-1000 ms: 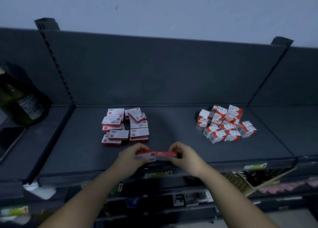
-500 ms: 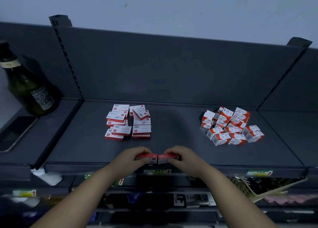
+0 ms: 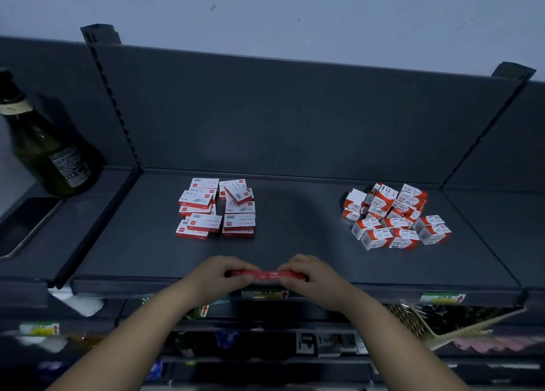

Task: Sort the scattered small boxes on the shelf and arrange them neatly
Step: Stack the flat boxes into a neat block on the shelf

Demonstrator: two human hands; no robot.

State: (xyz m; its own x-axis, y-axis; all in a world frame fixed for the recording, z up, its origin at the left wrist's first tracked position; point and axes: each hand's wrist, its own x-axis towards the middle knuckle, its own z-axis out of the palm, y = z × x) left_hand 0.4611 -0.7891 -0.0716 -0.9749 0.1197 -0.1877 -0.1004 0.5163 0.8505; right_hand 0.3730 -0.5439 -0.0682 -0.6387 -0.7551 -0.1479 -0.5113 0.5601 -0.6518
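1. Head view, reading the shelf board as a clock face: the shelf (image 3: 295, 252) is a dark board with a back panel, and both hands work at 6 o'clock, right at its front lip.
2. The left hand (image 3: 219, 275) and the right hand (image 3: 312, 278) each curl their fingers over one end of the red flat boxes (image 3: 267, 274), pinching them from both sides. Only the long red edge shows. It looks like two boxes butted end to end, though the seam is too blurred to be sure.
3. Squeezing inward from both ends reads as squaring them up, so that they sit flush as one row. The grip is narrow and low. I cannot tell whether the boxes touch the board or sit just above it.
4. At 10 o'clock lies the flat-box pile (image 3: 216, 210), the same white-and-red kind. It stands roughly in two columns, but several boxes are skewed and one is tilted on top. The held boxes probably belong there.
5. At 2 o'clock, well apart, sits the cube-box pile (image 3: 395, 216), chunkier boxes heaped loosely. The kinds look separated already, so what remains is straightening both heaps.
6. Far out at 9 o'clock, on the neighbouring board, a green bottle (image 3: 44, 151) stands upright with a dark tray (image 3: 26, 225) just in front of it. Neither seems part of the sorting.
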